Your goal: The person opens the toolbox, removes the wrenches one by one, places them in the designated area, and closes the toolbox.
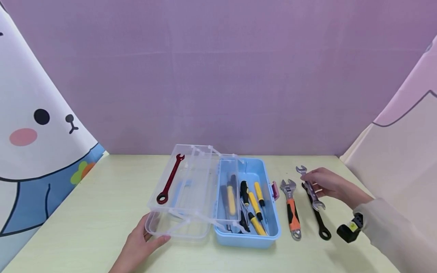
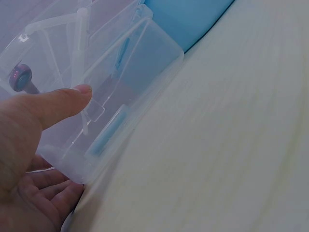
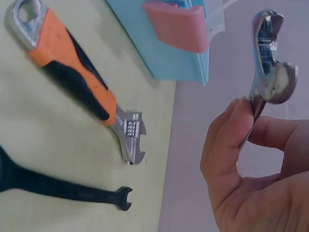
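Note:
My right hand (image 1: 322, 182) pinches a silver double-ended wrench (image 1: 310, 188) above the table, right of the box; in the right wrist view its fingers (image 3: 227, 145) hold the silver wrench (image 3: 268, 63) upright. My left hand (image 1: 143, 240) grips the front corner of the clear plastic lid tray (image 1: 184, 189); the thumb (image 2: 53, 104) lies over the clear rim (image 2: 140, 96). A red wrench (image 1: 169, 179) lies in that clear tray. The blue toolbox (image 1: 250, 237) holds several yellow-and-black screwdrivers (image 1: 254, 204).
An orange-and-black adjustable wrench (image 1: 291, 208) (image 3: 79, 82) and a black wrench (image 1: 317, 218) (image 3: 63, 188) lie on the pale table right of the box. A pink latch (image 1: 275, 190) (image 3: 176, 24) sits on the box's side. A purple wall stands behind.

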`<state>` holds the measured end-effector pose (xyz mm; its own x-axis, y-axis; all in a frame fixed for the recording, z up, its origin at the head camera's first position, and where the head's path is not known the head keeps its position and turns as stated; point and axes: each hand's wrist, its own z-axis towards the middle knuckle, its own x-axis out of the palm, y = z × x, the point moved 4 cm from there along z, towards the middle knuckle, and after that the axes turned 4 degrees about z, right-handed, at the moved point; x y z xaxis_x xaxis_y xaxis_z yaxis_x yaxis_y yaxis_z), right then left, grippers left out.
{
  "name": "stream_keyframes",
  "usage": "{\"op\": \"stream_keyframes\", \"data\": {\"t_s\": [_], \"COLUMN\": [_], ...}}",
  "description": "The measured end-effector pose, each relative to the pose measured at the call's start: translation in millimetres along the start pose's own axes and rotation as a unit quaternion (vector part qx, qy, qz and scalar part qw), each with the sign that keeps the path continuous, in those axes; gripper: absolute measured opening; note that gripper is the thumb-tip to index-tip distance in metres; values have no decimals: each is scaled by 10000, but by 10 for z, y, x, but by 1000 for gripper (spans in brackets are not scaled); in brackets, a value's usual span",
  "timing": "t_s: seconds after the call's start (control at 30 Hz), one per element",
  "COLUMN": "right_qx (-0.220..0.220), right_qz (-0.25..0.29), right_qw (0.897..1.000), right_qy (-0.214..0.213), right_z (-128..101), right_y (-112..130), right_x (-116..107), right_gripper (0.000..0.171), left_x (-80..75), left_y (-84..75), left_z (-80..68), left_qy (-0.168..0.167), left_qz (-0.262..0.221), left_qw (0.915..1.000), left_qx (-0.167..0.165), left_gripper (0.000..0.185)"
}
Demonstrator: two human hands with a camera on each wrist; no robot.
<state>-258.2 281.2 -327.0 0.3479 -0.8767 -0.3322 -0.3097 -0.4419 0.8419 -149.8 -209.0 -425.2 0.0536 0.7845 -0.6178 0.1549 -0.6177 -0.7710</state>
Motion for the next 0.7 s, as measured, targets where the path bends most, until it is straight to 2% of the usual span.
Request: {"op": "stream_keyframes", "data": {"t_s": [0.37,0.7], "right_qx": [38,107], "right_qz": [23,150], "right_qw": [10000,9998], "right_qy": [8,-32], "right_z": [-41,-84], "right_y": [-159,-342], "right_x": [-138,-223], "right_gripper": [18,18], "left_x": [-2,5], "left_y": [4,15], "left_z": [6,3], "left_qy": [22,-70], "left_qz": [-20,-84], "left_qw": [10000,9999], "left_qx": [-71,126], "left_gripper": [94,91]}}
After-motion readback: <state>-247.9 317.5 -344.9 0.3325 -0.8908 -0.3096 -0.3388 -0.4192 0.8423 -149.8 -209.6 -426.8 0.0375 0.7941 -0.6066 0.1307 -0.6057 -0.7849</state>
